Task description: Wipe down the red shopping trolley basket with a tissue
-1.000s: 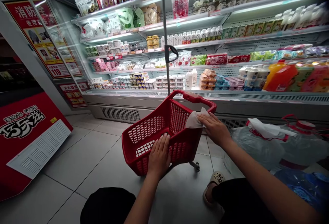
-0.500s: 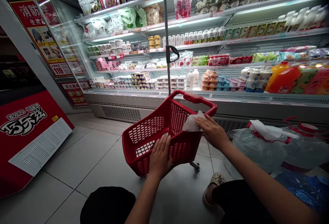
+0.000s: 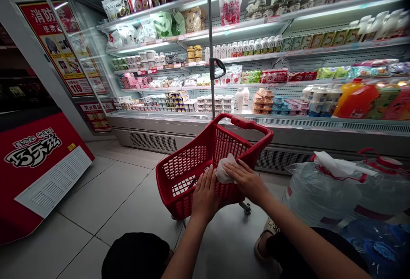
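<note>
A red plastic shopping cart (image 3: pixel 185 159) with lattice sides stands on the tiled floor before me, its handle at the upper right. My left hand (image 3: pixel 205 191) rests flat on the near side rim, fingers stretched out and pointing into the basket. In my right hand (image 3: pixel 245 178) is a white cloth (image 3: pixel 225 168), pressed against the same rim just right of my left fingertips. The cloth hangs a little over the inner side. What lies under both palms is hidden.
A refrigerated display (image 3: pixel 144 121) full of packaged goods runs behind the cart. Large water bottles (image 3: pixel 323 189) stand at the right. A red freezer (image 3: pixel 41 172) is at the left. My knees and one shoe (image 3: pixel 270 228) show below.
My right hand has slid the cloth left along the rim, from near the handle to beside my left hand. My left hand stays on the rim.
</note>
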The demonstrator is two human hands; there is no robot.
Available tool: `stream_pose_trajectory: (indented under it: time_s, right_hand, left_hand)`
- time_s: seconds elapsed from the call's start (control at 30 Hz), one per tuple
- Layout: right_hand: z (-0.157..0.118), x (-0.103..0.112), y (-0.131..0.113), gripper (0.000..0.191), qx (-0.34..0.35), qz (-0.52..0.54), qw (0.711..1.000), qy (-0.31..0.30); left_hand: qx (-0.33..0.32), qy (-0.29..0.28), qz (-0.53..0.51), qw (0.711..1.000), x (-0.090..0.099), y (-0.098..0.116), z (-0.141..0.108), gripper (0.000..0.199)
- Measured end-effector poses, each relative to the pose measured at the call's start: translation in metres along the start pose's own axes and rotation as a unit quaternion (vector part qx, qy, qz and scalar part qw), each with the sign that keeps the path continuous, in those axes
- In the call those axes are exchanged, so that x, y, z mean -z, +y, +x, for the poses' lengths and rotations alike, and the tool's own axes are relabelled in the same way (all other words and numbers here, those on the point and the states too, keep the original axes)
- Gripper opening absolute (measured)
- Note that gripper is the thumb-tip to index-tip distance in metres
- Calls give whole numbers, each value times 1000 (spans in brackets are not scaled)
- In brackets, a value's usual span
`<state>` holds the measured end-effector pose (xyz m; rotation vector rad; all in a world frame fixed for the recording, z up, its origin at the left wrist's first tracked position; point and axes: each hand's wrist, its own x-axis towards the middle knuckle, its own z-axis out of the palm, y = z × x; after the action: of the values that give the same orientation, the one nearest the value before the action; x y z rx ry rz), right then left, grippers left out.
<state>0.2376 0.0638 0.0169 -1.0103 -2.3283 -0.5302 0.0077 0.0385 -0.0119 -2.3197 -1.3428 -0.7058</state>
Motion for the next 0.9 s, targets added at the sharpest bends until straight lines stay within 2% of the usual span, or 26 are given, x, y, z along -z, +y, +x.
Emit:
stream_pose_trajectory:
  time_s: [0.07,0.2,0.27,0.37,0.5,0.63,0.73,0.8,0.9]
  right_hand:
    - [-5,14,24,78,1,-15,1000,-5]
    - [-16,32,74,77,-51,-62,997,8]
    - [-18,31,87,76,-74,-73,994,16]
    - [-17,21,94,72,-109,-71,991,31]
    - [-8,1,78,66,-139,-55,987,51]
    - [2,-23,25,67,-102,-9,994,26]
    - [6,-34,-11,72,-58,26,998,12]
    - [7,-32,-16,75,-26,38,999,-1]
    - [9,-22,4,75,-7,32,999,-17]
  left_hand:
    - [-4,-3,3,1000,0,0,0,88]
    - [3,-8,-1,1000,1,5,4,90]
    - [-7,-9,-5,1000,4,6,5,91]
    - [-24,-12,-1,1000,10,2,2,87]
    - [-1,-17,21,1000,16,-2,-6,85]
    - [12,-20,14,1000,10,2,-7,90]
    - [1,-17,11,1000,9,1,-6,88]
    - [-18,-13,7,1000,13,-7,-8,85]
    - [-17,-6,10,1000,25,-28,-17,79]
